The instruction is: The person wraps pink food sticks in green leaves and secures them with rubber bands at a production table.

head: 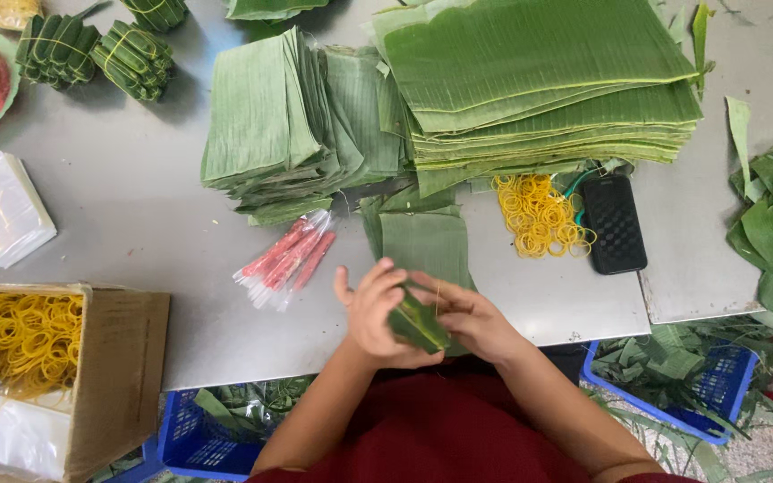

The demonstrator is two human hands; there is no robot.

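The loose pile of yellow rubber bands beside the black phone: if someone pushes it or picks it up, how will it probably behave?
The yellow rubber bands lie as a loose, tangled heap on the metal table, so a push would probably spread them rather than move them together. They look thin and light; a pinch would likely lift only a dangling clump. Being floppy rings lying flat, they seem unlikely to roll.

Food-wrapping workshop, steel table (136, 224), stacked banana leaves (539, 80), rubber bands (539, 215)

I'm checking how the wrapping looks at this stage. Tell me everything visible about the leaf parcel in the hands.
The leaf parcel is small, oblong and dark green, made of folded banana leaf. It sits tilted above the near table edge, gripped between the left hand and right hand. A thin yellowish band seems to stretch near it. Its contents are hidden.
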